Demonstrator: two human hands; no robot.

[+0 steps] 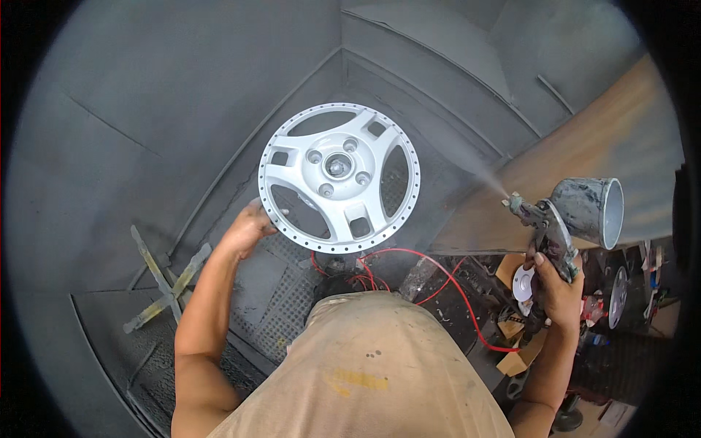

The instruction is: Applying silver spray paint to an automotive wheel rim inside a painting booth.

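A silver wheel face (343, 197) with three broad spokes and small holes around its edge is held up in front of me. My left hand (255, 223) grips its lower left edge, with the fingers partly hidden behind it. In my right hand (561, 290) is a spray gun (540, 223), held by its handle and carrying a paint-stained cup (584, 212). A pale mist (478, 171) leaves the nozzle toward the upper left; the gun is apart from the wheel, on its right. A red hose (467, 303) trails below toward the gun's handle.
Grey walls (182, 95) meet in a corner beyond the wheel. At the lower left stands a cross-shaped frame (168, 290), taped and paint-stained. A brownish sheet (584, 139) slopes behind the gun. Cardboard boxes (522, 358) and assorted clutter lie at the lower right.
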